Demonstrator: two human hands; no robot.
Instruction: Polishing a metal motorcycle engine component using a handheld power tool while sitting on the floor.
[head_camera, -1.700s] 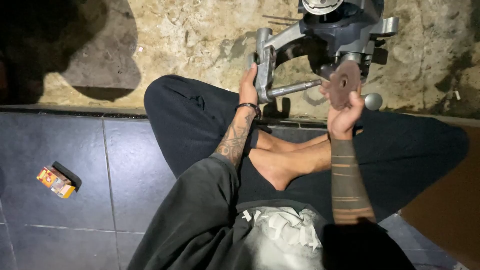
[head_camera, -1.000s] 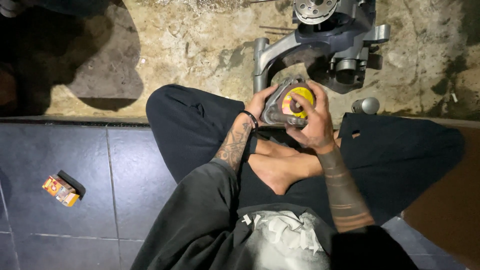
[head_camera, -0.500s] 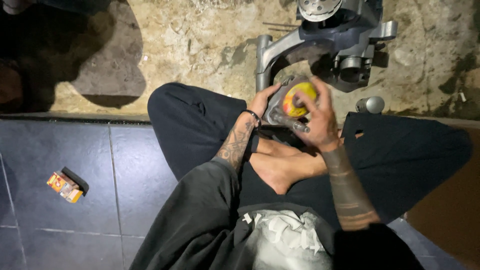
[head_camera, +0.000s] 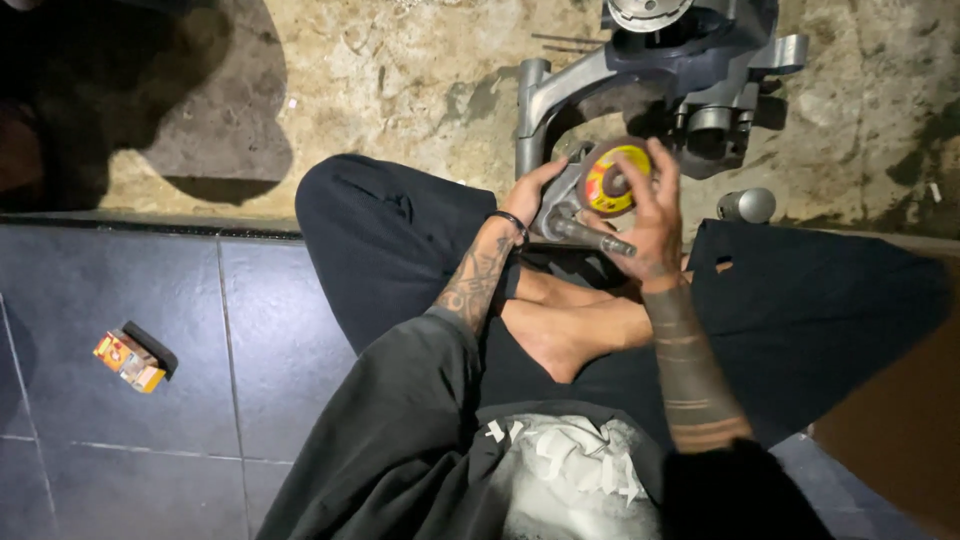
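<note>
The person sits cross-legged on dark tiles, holding a small grey grinder (head_camera: 572, 205) over the ankles. Its side handle (head_camera: 592, 236) runs long, slanting down toward the right. The disc (head_camera: 612, 178), yellow-centred, faces up toward the camera. The left hand (head_camera: 527, 195) grips the body; the right hand (head_camera: 650, 215) has its fingers spread across the disc. A large metal casting (head_camera: 690, 60) lies just beyond
</note>
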